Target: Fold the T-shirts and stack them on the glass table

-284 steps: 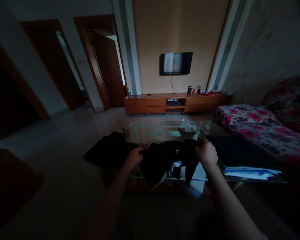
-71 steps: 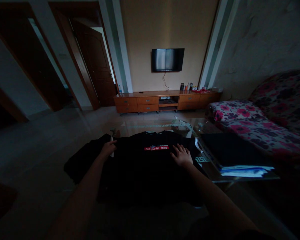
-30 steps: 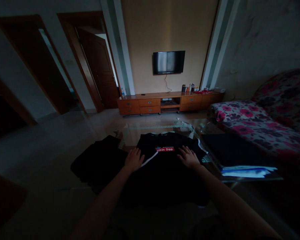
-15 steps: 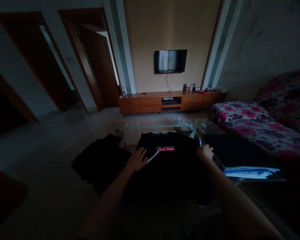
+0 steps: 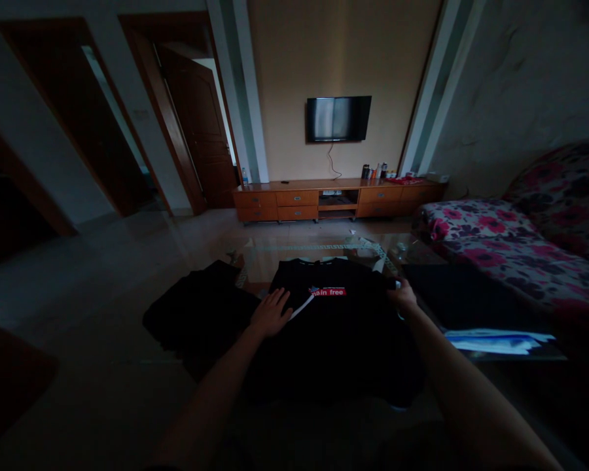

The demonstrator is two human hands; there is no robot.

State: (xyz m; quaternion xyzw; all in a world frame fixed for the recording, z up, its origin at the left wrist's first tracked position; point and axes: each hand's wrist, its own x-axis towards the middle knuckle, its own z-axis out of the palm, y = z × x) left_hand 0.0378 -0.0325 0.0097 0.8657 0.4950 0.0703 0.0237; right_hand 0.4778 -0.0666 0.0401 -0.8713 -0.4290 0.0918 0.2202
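Observation:
A black T-shirt lies spread on the glass table, its collar toward the far side. On its chest are a red box with white lettering and a white stripe running down to the left. My left hand rests flat on the shirt's left part, fingers stretched out, by the stripe's lower end. At the shirt's right side, my right hand has its fingers closed on the sleeve edge, where a bit of white shows. The dark fabric makes the sleeve's outline hard to see.
A pile of black clothes lies left of the shirt. To the right is a dark folded stack with white and blue layers at its near edge. A flowered sofa stands at the right, a wooden TV cabinet beyond the table.
My right hand has turned slightly at the sleeve, drawing its edge inward a little. My left hand stays flat on the shirt. The whole view has shifted slightly.

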